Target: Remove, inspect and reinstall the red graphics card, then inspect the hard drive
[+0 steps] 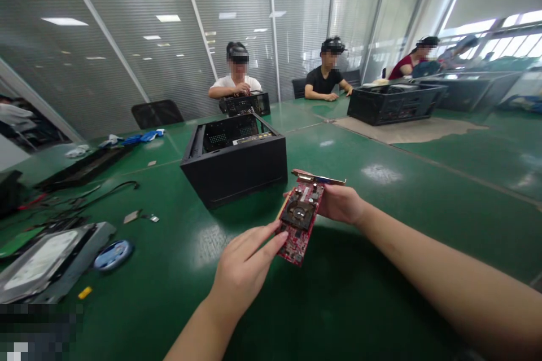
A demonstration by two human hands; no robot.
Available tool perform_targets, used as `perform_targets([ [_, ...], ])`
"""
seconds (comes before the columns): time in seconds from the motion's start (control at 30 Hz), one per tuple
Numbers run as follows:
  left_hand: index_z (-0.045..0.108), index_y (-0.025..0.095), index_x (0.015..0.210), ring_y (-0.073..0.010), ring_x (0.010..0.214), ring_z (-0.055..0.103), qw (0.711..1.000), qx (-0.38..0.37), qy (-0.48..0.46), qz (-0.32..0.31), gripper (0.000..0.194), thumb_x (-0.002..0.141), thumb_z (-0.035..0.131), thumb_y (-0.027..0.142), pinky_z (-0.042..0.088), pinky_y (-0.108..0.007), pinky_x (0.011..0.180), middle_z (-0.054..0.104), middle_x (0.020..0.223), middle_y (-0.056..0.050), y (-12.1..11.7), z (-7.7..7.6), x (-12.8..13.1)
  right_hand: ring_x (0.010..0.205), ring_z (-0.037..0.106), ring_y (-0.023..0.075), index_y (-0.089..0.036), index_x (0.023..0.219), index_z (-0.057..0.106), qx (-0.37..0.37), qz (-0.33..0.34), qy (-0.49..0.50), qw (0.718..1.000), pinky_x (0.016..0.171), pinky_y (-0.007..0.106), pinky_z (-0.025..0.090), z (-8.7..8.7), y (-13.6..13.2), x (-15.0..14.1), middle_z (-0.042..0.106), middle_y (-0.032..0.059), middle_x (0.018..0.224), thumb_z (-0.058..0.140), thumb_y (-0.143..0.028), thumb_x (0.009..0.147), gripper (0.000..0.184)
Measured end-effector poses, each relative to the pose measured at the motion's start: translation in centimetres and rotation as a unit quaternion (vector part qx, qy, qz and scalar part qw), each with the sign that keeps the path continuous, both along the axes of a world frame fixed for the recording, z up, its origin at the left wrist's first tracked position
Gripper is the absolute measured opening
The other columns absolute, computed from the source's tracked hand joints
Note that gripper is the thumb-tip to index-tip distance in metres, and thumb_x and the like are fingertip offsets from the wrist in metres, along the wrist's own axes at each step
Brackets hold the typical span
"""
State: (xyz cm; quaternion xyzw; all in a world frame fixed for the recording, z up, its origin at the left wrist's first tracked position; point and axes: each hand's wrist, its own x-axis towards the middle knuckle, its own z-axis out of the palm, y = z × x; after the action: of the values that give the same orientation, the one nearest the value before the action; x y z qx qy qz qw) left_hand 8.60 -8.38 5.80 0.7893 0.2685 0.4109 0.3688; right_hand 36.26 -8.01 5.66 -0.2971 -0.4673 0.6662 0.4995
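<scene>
A red graphics card (301, 231) with a round black fan at its middle is held up above the green table, its metal bracket at the far end. My left hand (245, 262) pinches the card's near left edge, with fingertips on the board's face. From the far right side, my right hand (342, 203) grips the card close to the bracket; some of its fingers are hidden behind the board. Just beyond the card, a black computer case (241, 172) lies on the table with its top side uncovered.
Left on the green table (178, 293) are a metal drive (46, 265), a blue round object (113, 255), a yellow piece (85, 293) and cables (105, 190). Co-workers sit across, one at a smaller case (248, 104). Another black case (393, 102) stands on cardboard at right.
</scene>
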Motion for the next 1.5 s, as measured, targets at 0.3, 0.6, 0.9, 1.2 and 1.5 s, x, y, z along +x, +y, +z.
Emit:
perform_targets([
  [0.3,0.065,0.042,0.123,-0.0278,0.106,0.066,0.965,0.240,0.102,-0.005,0.053,0.081,0.067,0.009,0.049,-0.043,0.091,0.070,0.124,-0.006,-0.4,-0.3,0.2,0.103,0.069,0.0291,-0.019,0.134,0.053,-0.054,-0.135,0.020,0.989,0.098,0.050,0.044,-1.2,1.2,-1.2,0.074,0.0128,0.107,0.032,-0.065,0.094,0.064],
  [0.6,0.080,0.022,0.091,-0.0216,0.088,0.070,0.982,-0.049,-0.122,0.135,0.025,0.070,0.079,0.009,0.053,-0.027,0.088,0.076,0.094,-0.007,-0.3,0.3,0.5,0.084,0.069,0.0226,-0.019,0.140,0.045,-0.048,-0.082,-0.082,0.992,0.069,0.033,0.050,-2.8,1.7,-0.7,0.070,0.0137,0.112,0.028,-0.074,0.091,0.075],
  [0.9,0.072,0.010,0.100,-0.0158,0.063,0.071,0.875,-0.294,-0.321,0.214,0.034,0.073,0.081,0.029,0.060,-0.025,0.064,0.074,0.077,-0.006,3.4,-1.7,0.3,0.071,0.058,0.0163,-0.017,0.139,0.052,0.115,-0.114,-0.402,0.901,0.065,0.031,0.047,-1.7,1.2,0.1,0.067,0.0073,0.095,0.067,-0.055,0.081,0.071],
  [1.2,0.067,0.010,0.081,-0.0128,0.063,0.071,0.811,-0.393,-0.389,0.193,0.004,0.082,0.070,0.012,0.059,-0.020,0.062,0.071,0.071,-0.006,3.3,-1.3,0.6,0.062,0.058,0.0159,-0.017,0.144,0.046,0.157,-0.224,-0.464,0.843,0.063,0.033,0.048,-2.0,1.0,-1.1,0.067,0.0035,0.082,0.074,-0.040,0.076,0.077],
  [1.5,0.053,0.021,0.137,-0.0084,0.061,0.063,0.903,-0.265,-0.281,0.189,0.064,0.079,0.076,0.031,0.054,-0.020,0.064,0.066,0.076,0.003,3.3,-2.5,0.4,0.051,0.062,0.0155,-0.017,0.079,0.065,0.120,-0.196,-0.473,0.851,0.050,0.026,0.044,-1.2,0.3,-1.9,0.068,0.0029,0.065,0.053,-0.030,0.088,0.020],
])
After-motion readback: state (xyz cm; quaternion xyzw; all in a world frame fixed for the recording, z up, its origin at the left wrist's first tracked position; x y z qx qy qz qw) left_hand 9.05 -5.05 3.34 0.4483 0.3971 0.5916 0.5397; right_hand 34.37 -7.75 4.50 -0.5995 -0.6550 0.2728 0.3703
